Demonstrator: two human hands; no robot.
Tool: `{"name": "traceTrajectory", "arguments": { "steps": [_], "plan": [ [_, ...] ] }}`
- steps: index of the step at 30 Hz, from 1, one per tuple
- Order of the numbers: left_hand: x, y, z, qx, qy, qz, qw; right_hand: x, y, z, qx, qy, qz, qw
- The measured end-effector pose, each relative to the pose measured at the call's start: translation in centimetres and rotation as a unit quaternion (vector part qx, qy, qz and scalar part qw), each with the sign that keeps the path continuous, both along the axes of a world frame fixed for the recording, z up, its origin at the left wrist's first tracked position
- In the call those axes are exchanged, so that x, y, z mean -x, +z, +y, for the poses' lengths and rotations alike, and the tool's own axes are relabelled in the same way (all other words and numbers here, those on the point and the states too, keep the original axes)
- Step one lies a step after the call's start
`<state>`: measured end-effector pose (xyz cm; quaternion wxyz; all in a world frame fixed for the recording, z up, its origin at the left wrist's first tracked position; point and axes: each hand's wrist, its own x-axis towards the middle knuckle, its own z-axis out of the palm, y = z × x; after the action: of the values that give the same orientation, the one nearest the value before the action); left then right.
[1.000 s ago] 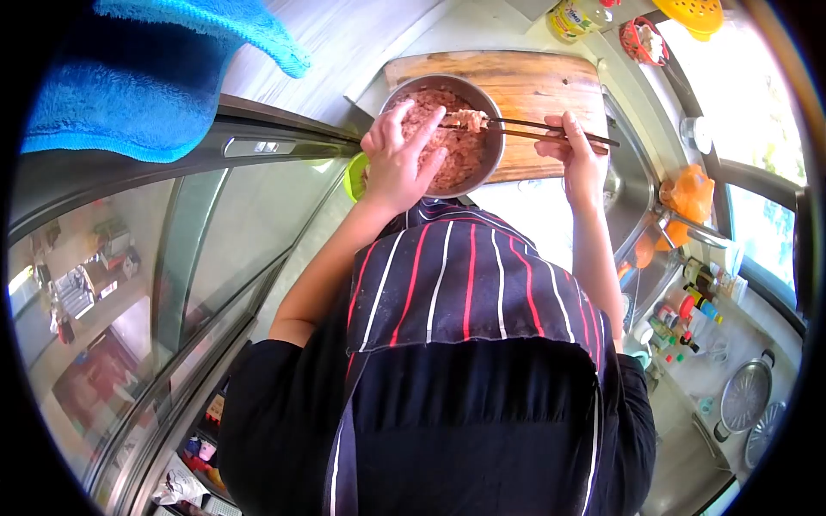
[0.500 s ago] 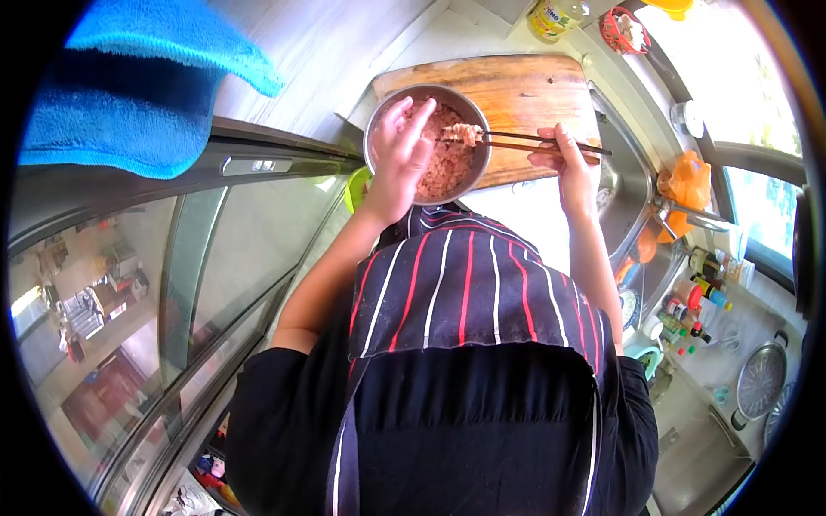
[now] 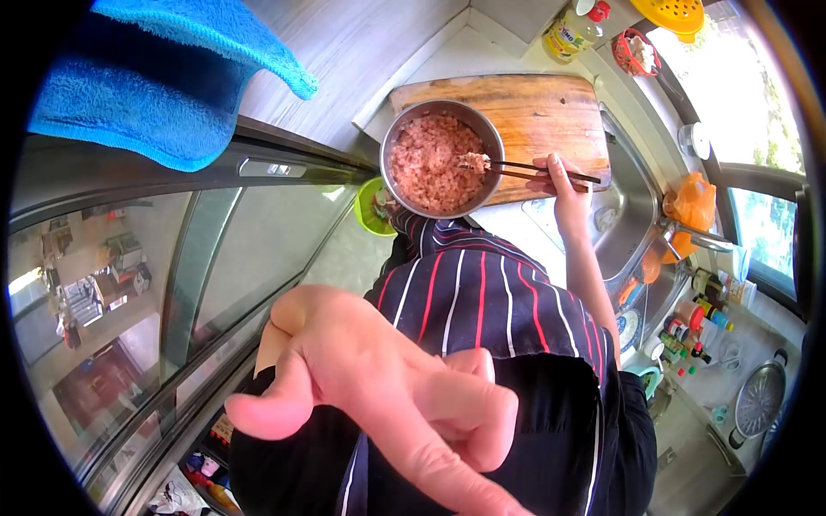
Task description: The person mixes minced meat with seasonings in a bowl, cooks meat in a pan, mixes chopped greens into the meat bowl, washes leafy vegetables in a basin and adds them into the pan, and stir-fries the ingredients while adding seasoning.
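Observation:
A round metal pot holds pink minced meat and rests partly over a wooden cutting board. My right hand grips a pair of chopsticks, whose tips pinch a small clump of meat above the pot's right side. Close to the camera, in front of my chest, is my left hand. Its thumb and one finger stretch out while others bend, and nothing is in it.
Right of the board lies a metal sink with a faucet. A green bin stands below the pot. Blue towels hang at the upper left beside a glass door. A yellow-labelled bottle stands behind the board.
My left hand has left the pot and come up close to the camera. The chopsticks still hold meat over the pot; the whole view has shifted slightly.

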<state>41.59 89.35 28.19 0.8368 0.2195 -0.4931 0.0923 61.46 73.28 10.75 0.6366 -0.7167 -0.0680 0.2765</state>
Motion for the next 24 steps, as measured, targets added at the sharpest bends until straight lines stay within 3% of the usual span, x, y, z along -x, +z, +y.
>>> {"name": "traceTrajectory", "arguments": {
  "steps": [2,8,12,15,17,19,20,24],
  "plan": [
    [0.3,0.1,-0.2,0.011,0.024,0.004,1.000,-0.1,0.2,-0.1,0.007,0.001,-0.012,1.000],
    [1.5,0.3,0.2,0.014,-0.036,0.052,0.998,-0.1,-0.2,-0.6,0.013,-0.006,-0.026,1.000],
    [0.4,0.3,0.1,0.009,0.048,-0.005,0.999,0.2,-0.2,-0.3,0.013,0.001,-0.022,1.000],
    [-0.7,-0.5,3.3,-0.160,0.068,0.015,0.985,1.1,-0.3,0.7,-0.050,0.004,0.006,0.999],
    [0.1,-0.9,5.1,-0.285,0.128,0.198,0.929,1.8,-0.8,1.7,-0.042,0.021,-0.008,0.999],
    [0.4,-2.8,6.5,-0.361,0.250,0.345,0.829,2.1,-1.8,2.6,-0.029,0.048,-0.013,0.998],
    [-0.3,-5.1,7.8,-0.402,0.306,0.332,0.796,2.2,-3.7,2.8,-0.036,0.056,-0.019,0.998],
    [-0.6,-13.1,9.0,-0.476,0.421,0.480,0.604,2.1,-4.7,3.0,-0.022,0.050,0.065,0.996]
  ]
}}
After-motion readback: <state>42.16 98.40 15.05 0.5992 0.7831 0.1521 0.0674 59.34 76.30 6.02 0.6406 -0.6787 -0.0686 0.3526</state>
